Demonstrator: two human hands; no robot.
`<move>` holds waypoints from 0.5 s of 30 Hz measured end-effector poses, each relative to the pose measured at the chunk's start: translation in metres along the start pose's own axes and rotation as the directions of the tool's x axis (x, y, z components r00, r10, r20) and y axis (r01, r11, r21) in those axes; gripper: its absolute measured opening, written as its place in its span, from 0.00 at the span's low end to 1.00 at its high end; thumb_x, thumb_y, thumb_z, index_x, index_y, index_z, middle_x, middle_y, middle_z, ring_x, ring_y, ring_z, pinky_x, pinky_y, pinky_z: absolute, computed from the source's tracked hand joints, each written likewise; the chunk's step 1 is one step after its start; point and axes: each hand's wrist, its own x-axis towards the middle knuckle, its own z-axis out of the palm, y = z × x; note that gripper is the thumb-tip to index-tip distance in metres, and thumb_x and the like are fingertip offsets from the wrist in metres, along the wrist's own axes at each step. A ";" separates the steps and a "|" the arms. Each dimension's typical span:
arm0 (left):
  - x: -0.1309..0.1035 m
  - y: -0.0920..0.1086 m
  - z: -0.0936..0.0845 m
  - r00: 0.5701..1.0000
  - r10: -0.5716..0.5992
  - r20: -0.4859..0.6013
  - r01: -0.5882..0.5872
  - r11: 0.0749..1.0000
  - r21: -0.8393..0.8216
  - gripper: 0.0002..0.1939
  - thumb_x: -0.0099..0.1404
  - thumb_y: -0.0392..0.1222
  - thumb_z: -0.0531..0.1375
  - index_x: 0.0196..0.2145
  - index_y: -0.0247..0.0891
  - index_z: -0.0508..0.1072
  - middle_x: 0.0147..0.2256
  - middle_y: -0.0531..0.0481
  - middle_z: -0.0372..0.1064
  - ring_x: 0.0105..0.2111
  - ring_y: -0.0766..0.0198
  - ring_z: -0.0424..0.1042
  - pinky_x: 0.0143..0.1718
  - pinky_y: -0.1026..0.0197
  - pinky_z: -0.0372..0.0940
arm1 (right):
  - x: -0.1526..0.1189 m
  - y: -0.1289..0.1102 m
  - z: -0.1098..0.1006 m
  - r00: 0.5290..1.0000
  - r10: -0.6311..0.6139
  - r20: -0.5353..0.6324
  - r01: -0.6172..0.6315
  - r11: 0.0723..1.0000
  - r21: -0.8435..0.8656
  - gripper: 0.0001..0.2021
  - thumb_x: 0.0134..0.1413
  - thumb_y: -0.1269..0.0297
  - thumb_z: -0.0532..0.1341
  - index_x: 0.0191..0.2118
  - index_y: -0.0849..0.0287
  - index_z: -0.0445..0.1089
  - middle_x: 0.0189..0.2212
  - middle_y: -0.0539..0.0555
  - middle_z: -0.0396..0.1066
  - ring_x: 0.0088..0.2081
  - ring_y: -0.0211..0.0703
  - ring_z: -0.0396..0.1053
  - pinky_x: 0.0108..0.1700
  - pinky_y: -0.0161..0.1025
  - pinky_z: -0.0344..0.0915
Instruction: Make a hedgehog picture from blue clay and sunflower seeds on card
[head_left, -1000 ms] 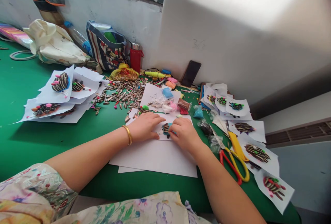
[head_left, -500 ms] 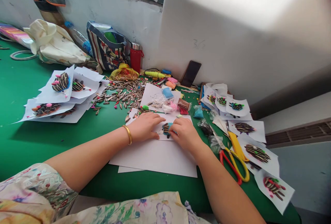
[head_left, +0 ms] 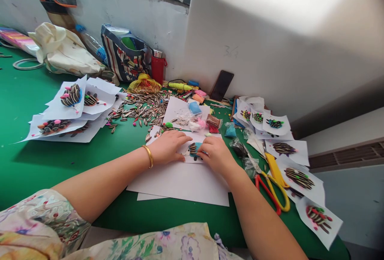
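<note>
A small white card (head_left: 196, 137) bears a blue clay hedgehog shape (head_left: 195, 148) set with several striped sunflower seeds. My left hand (head_left: 168, 146), with a gold bangle on its wrist, rests on the card's left side, thumb and forefinger apart. At the right edge of the blue shape, the fingers of my right hand (head_left: 217, 154) press together in a pinch. They cover part of the shape, and anything between the fingertips is hidden. Larger white sheets (head_left: 180, 183) lie under the card.
Behind my hands spreads a heap of sunflower seeds (head_left: 144, 108). Clay packets (head_left: 213, 121) sit beyond the card. Scissors (head_left: 274, 190) and finished seed cards (head_left: 300, 177) lie at right, more cards (head_left: 64, 110) at left. A phone (head_left: 222, 85) leans on the wall beside a red bottle (head_left: 157, 67).
My right hand has shifted slightly to the right, uncovering a little more of the blue shape. My left hand has stayed in place.
</note>
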 end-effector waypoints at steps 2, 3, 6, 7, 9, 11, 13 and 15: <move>0.000 0.000 0.000 1.000 0.002 -0.004 -0.002 1.000 -0.001 0.36 0.55 0.49 0.71 0.59 0.43 0.66 0.55 0.45 0.69 0.55 0.50 0.66 0.56 0.50 0.59 | 0.000 -0.001 -0.001 1.000 -0.003 0.002 0.003 1.000 0.003 0.03 0.55 0.66 0.68 0.31 0.56 0.77 0.30 0.52 0.70 0.35 0.42 0.64 0.38 0.40 0.52; 0.000 0.000 0.000 1.000 0.003 -0.007 -0.003 1.000 0.000 0.36 0.55 0.49 0.71 0.59 0.44 0.66 0.54 0.45 0.69 0.55 0.50 0.66 0.56 0.50 0.59 | 0.000 -0.002 -0.001 1.000 -0.005 0.004 0.005 1.000 0.005 0.03 0.55 0.66 0.68 0.31 0.56 0.77 0.30 0.52 0.70 0.35 0.42 0.64 0.38 0.40 0.52; 0.000 0.000 0.001 1.000 0.007 -0.011 -0.007 1.000 -0.002 0.36 0.55 0.49 0.71 0.59 0.44 0.66 0.54 0.45 0.69 0.55 0.50 0.66 0.56 0.50 0.59 | 0.000 -0.002 -0.003 1.000 -0.007 0.009 0.007 1.000 0.013 0.02 0.56 0.66 0.68 0.32 0.55 0.77 0.30 0.52 0.70 0.35 0.42 0.64 0.38 0.40 0.53; 0.000 0.000 0.001 1.000 0.007 -0.011 -0.007 1.000 -0.003 0.35 0.55 0.49 0.70 0.59 0.44 0.66 0.54 0.45 0.69 0.55 0.50 0.66 0.55 0.50 0.59 | 0.000 -0.002 -0.003 1.000 -0.006 0.009 0.006 1.000 0.016 0.02 0.56 0.66 0.68 0.32 0.55 0.77 0.30 0.52 0.70 0.35 0.42 0.64 0.38 0.40 0.53; 0.000 0.000 0.001 1.000 0.006 -0.011 -0.006 1.000 -0.005 0.35 0.55 0.49 0.70 0.59 0.44 0.66 0.54 0.45 0.69 0.55 0.49 0.66 0.55 0.50 0.59 | 0.000 -0.001 -0.003 1.000 -0.006 0.009 0.005 1.000 0.022 0.03 0.56 0.66 0.68 0.32 0.55 0.77 0.30 0.52 0.70 0.35 0.42 0.64 0.38 0.40 0.54; 0.000 0.000 0.000 1.000 0.003 -0.010 -0.003 1.000 -0.003 0.35 0.55 0.49 0.70 0.59 0.44 0.66 0.54 0.45 0.69 0.55 0.49 0.66 0.55 0.51 0.59 | 0.000 0.000 -0.004 1.000 -0.004 0.012 0.004 0.999 0.035 0.02 0.55 0.66 0.68 0.31 0.56 0.77 0.31 0.52 0.71 0.35 0.41 0.65 0.39 0.39 0.55; 0.000 0.000 -0.001 1.000 0.001 -0.010 -0.001 1.000 0.001 0.36 0.55 0.49 0.70 0.59 0.44 0.66 0.54 0.45 0.69 0.55 0.49 0.66 0.55 0.51 0.59 | -0.001 0.002 -0.005 1.000 -0.004 0.017 0.003 0.999 0.050 0.02 0.55 0.66 0.68 0.31 0.56 0.77 0.31 0.52 0.71 0.35 0.41 0.65 0.39 0.39 0.56; 0.000 0.000 -0.001 1.000 0.007 -0.012 -0.007 1.000 0.003 0.35 0.55 0.49 0.71 0.59 0.43 0.66 0.54 0.45 0.69 0.55 0.49 0.66 0.55 0.51 0.59 | -0.001 0.005 -0.006 1.000 -0.006 0.016 0.005 0.998 0.063 0.02 0.55 0.67 0.68 0.32 0.56 0.77 0.31 0.52 0.71 0.35 0.41 0.66 0.39 0.39 0.56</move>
